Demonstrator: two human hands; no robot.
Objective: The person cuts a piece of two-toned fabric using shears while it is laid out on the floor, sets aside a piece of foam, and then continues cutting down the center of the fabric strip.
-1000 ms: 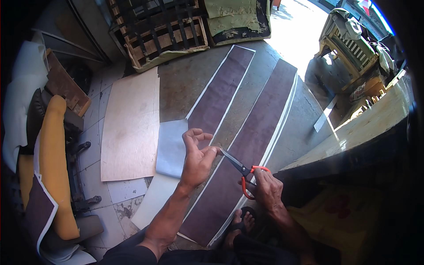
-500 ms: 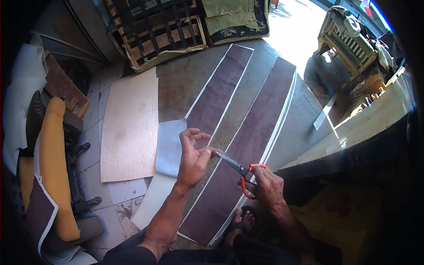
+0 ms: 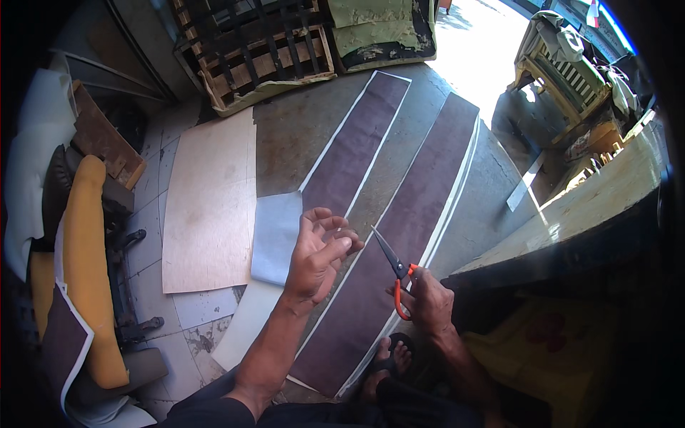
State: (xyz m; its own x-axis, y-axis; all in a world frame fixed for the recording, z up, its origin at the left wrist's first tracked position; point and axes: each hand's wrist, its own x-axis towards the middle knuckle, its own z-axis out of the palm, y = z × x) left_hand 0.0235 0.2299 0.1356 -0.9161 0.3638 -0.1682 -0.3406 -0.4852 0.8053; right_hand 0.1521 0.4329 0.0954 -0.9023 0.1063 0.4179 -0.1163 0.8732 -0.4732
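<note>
My right hand [image 3: 430, 302] grips a pair of scissors [image 3: 397, 265] by its orange handles. The dark blades point up and left, nearly together. Left of their tip, my left hand [image 3: 322, 258] is raised with its fingers loosely bent and apart, and I see nothing in it. Both hands are above a long dark brown strip with white edges [image 3: 389, 267] that lies on the floor. A second brown strip [image 3: 357, 146] lies to its left, its near end folded over to show a pale blue-grey underside [image 3: 275, 235].
A pale wooden sheet [image 3: 210, 203] lies on the floor at left. Yellow padding [image 3: 89, 271] stands farther left. Slatted furniture frames [image 3: 260, 60] stand at the back. A table [image 3: 571, 221] juts in from the right. My sandalled foot [image 3: 389, 360] is beside the nearer strip.
My left hand's fingers have spread from a pinch near the scissors' tip. The scissors have turned more upright and their tip has moved right, away from the left fingers.
</note>
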